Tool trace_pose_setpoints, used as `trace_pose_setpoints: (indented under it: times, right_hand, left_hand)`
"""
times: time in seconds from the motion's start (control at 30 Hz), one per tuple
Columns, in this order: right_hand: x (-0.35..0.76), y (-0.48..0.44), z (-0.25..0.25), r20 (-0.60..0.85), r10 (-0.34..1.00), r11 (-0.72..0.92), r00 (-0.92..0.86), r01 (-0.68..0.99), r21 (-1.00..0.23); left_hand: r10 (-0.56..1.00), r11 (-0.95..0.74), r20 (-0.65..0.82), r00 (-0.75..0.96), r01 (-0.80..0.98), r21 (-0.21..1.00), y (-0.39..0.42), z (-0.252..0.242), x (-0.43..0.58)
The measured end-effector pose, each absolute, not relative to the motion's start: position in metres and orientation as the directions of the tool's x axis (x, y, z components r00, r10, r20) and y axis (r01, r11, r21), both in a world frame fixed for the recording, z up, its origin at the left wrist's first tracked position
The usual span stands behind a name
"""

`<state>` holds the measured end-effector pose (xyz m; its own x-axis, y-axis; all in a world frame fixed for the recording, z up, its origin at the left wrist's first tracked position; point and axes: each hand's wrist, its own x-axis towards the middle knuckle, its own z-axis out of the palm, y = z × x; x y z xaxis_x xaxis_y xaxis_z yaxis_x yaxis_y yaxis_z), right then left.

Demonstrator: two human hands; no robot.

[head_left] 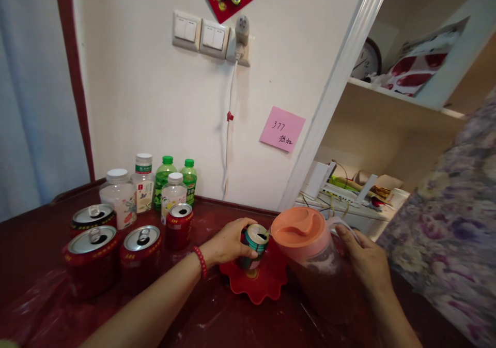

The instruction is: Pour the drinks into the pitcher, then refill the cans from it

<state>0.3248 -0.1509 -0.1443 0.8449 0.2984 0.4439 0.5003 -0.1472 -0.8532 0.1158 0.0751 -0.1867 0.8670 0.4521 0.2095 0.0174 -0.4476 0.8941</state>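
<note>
My left hand [230,242], with a red bead bracelet at the wrist, wraps round a small teal drink can [256,243] whose top is open. The can is over a red scalloped tray [258,288]. In my right hand [362,255] is the handle of a clear pitcher [323,281] with an orange lid [298,226]. The pitcher's spout side is close to the can's opening; a thin pale streak shows between them, and I cannot tell whether liquid is flowing. The pitcher's lower part is dim.
Several opened red cans [141,255] stand on the dark red table [182,306] at left. Behind them are clear bottles with white caps [118,198] and green bottles [165,180]. A white cord [229,156] hangs down the wall; a floral curtain [445,224] is at right.
</note>
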Motion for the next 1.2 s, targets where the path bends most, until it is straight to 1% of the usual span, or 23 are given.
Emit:
trace_pose_setpoints:
  times: [0.33, 0.87, 1.2]
  right_hand:
    - [0.3287, -0.1511, -0.1470, 0.476, 0.303, -0.176, 0.826, 0.539, -0.824]
    - [0.3298, -0.1522, -0.1481, 0.431, 0.329, -0.161, 0.840, 0.500, -0.851]
    - [0.3343, -0.1512, -0.1519, 0.441, 0.321, -0.163, 0.838, 0.508, -0.846]
  left_hand:
    - [0.451, -0.451, 0.219, 0.865, 0.009, 0.893, 0.0762, -0.1886, 0.1167]
    - [0.455, -0.454, 0.208, 0.866, 0.025, 0.890, 0.0750, -0.1836, 0.1146]
    - [0.451, -0.444, 0.202, 0.870, 0.022, 0.896, 0.0747, -0.1830, 0.1143]
